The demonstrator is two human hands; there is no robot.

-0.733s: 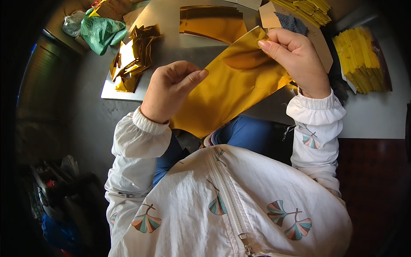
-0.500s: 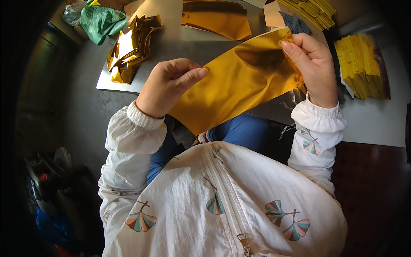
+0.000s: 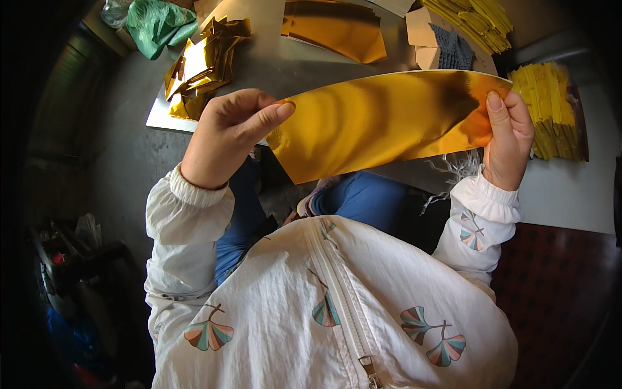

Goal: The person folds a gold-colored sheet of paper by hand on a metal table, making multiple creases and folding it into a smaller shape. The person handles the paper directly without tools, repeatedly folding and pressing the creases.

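Note:
A sheet of shiny gold foil paper [image 3: 376, 120] is stretched out in front of me, above my lap and the table's near edge. My left hand [image 3: 230, 129] pinches its left end between thumb and fingers. At the opposite end my right hand [image 3: 508, 133] grips it, thumb on the foil face and fingers behind. Dark and bright bands of reflection run over the slightly curved sheet. Beyond it lies a stack of similar gold foil sheets [image 3: 337, 32] on the table. Folded gold foil pieces [image 3: 201, 68] are heaped beyond my left hand.
The metal table [image 3: 265, 45] also holds a cardboard box [image 3: 424, 48] with a grey knitted cloth [image 3: 451, 48]. Bundles of folded yellow paper [image 3: 547, 110] stand at the right, with more yellow strips [image 3: 473, 23] behind. A green plastic bag [image 3: 159, 26] is at the far left.
Both hands have moved apart, the right one outward and slightly down. The foil sheet, creased and slanted before, is now drawn flatter and more level.

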